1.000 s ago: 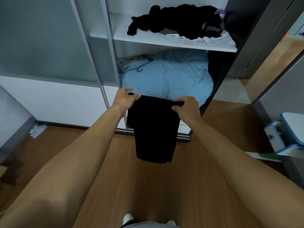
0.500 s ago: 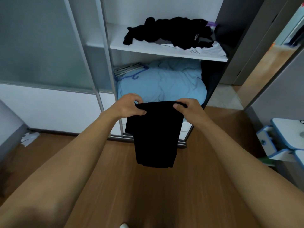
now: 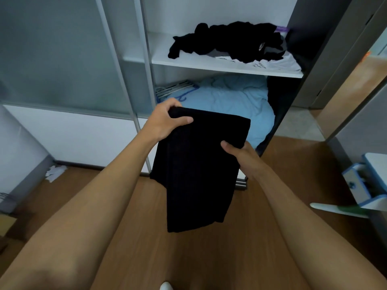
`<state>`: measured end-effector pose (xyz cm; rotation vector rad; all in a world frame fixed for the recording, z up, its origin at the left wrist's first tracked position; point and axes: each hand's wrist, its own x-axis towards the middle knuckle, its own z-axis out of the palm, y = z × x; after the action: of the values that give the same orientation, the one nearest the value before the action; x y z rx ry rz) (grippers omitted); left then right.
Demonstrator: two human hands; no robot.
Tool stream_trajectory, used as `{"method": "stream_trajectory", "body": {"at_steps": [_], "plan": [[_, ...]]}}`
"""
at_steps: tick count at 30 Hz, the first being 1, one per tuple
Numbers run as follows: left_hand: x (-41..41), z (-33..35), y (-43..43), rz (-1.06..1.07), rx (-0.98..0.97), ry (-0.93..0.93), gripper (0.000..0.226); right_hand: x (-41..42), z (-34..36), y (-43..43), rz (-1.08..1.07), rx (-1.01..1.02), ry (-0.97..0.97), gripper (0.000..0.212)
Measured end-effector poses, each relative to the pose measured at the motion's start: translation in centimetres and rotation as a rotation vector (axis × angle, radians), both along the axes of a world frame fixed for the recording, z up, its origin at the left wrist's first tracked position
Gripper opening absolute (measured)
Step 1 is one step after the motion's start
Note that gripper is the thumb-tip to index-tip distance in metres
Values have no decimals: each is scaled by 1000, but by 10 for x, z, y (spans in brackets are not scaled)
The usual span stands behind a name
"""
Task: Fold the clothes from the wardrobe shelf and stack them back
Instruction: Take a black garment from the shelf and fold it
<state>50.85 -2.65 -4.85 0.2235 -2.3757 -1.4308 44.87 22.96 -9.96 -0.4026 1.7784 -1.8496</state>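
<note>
Before an open wardrobe (image 3: 219, 68), clothes heaped at 12 o'clock, left hand (image 3: 165, 120) and right hand (image 3: 240, 153) grip a black garment (image 3: 199, 164), apparently mid-fold.

dark print on white garment (image 3: 259, 64), too blurred to read

Looks like a bedroom at someone's home: there's a built-in wardrobe (image 3: 146, 80) with frosted sliding doors, loose clothes (image 3: 230, 41) piled on its white shelf (image 3: 209, 66), a blue duvet (image 3: 234, 101) and hangers (image 3: 176, 91) stuffed below that shelf, and wood flooring (image 3: 261, 237) in front of the wardrobe.
</note>
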Motion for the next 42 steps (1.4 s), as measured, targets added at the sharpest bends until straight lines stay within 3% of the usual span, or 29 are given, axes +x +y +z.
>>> {"method": "stream_trajectory", "body": {"at_steps": [4,7,11,15,20,22,26,27,31,36,38,42], "plan": [[22,-34,-11,391,-102,81,64,1,7,-15,34,-98,-170,33],[42,-65,-5,532,-45,6,62,3,9,-19,29,-127,-290,43],[59,-93,8,293,385,-244,69,5,14,-19,78,-136,-393,54],[64,-108,6,31,438,-333,114,3,19,-15,71,-179,-456,52],[59,-109,4,-161,411,-278,114,-5,24,-9,59,-250,-504,46],[57,-109,5,-228,406,-291,107,-7,26,-9,65,-285,-523,46],[50,-109,11,-285,566,-379,49,-11,31,-8,40,-314,-522,48],[47,-109,15,-276,617,-370,43,-13,32,-8,15,-306,-510,48],[36,-101,31,-167,779,-311,46,-24,37,-1,-71,-194,-386,47],[24,-86,36,-42,822,-317,22,2,-5,25,49,3,-348,26],[21,-81,32,16,820,-345,23,16,-30,24,79,62,-308,33],[19,-72,21,125,846,-386,34,26,-37,-4,-140,46,-301,31]]}}
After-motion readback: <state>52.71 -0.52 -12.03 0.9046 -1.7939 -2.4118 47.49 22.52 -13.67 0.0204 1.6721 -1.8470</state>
